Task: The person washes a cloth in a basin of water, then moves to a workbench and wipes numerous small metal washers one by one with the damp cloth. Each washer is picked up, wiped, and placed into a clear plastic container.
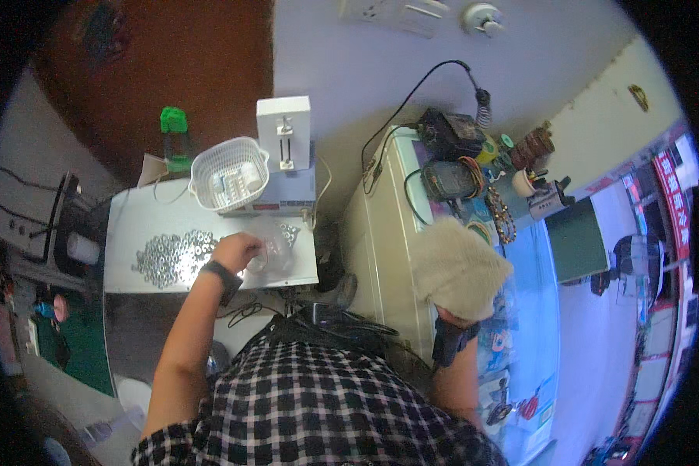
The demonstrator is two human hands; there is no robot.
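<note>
At the white table's right part, my left hand (237,251) has its fingers closed at the rim of a clear plastic bag (275,247). Metal nuts (290,233) show at the bag's far right side; whether they lie inside it, I cannot tell. A wide spread of similar metal nuts (172,256) covers the table (128,218) to the left of that hand. Over the glass-topped counter on the right, a beige fluffy cloth (460,265) covers my right hand (455,317), so its fingers are hidden and only a strip near the wrist shows.
A white plastic basket (230,175) rests behind the nuts, beside a white box-shaped device (284,134). A green-and-black object (176,140) stands behind the table. Bead strings (502,215), a black case (451,180) and a cup of tools (550,201) occupy the counter's back. Cables (349,326) hang near my waist.
</note>
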